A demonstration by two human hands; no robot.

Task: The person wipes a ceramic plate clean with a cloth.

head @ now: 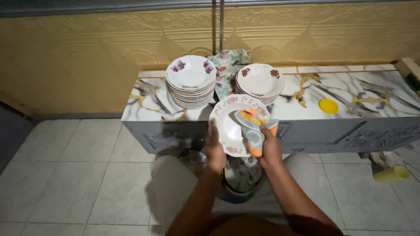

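Nearest, below the held plate: knees in pale trousers, and between them a round basin on the tiled floor, more crockery dimly visible inside. Just above the basin, left hand clamped on the plate's left rim, fingers together and curled behind it, thumb over the front edge. At the plate's right side, right hand bunched around a damp-looking orange and blue cloth, fingers folded tight into the fabric and pressing it onto the plate's floral face. Plate held upright and tilted, off any surface, directly above the basin and in front of the marble-patterned counter. Beyond the plate, on that counter: a tall stack of floral plates to its upper left, a shorter stack to its upper right, a patterned cloth between the two stacks against the yellow wall, a small yellow lid well to the right. Risk, as judged: one-handed rim grip on a possibly wet plate, easy to slip under the cloth's push and to break on the crockery below; also the tall stack close to the counter's front edge, open to a knock from a plate set down carelessly.
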